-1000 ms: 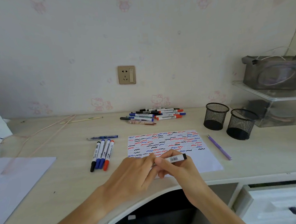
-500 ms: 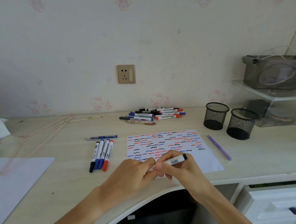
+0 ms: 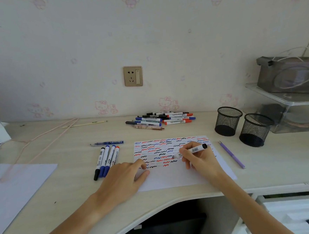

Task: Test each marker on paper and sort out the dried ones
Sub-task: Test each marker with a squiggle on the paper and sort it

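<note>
Head view. Right hand clenched around a white whiteboard marker, fingers wrapped about the lower barrel, black end sticking out up and right past the knuckles, writing tip pointing down-left and meeting the test paper among the lowest rows of squiggles. Barcode label on the barrel showing just above the fingers. Marker tilted, nearly flat, tip end lower than the black end.

Left hand lying palm down on the near-left corner of the same sheet, fingers curled in; holding anything or not cannot be told, since the palm side stays hidden. Upper half of the paper covered with red, blue and black wavy lines, lower half blank.

Just left of the paper, a row of four markers lying side by side, touching, caps toward the near edge: one black, two blue, one red. Beyond that row, a blue pen lying crosswise. At the back of the desk near the wall, a loose pile of markers with blue, red and black caps. Right of the paper, a purple pencil lying diagonally, apart from the sheet. Farther right, two black mesh pen cups standing upright, close together.
</note>
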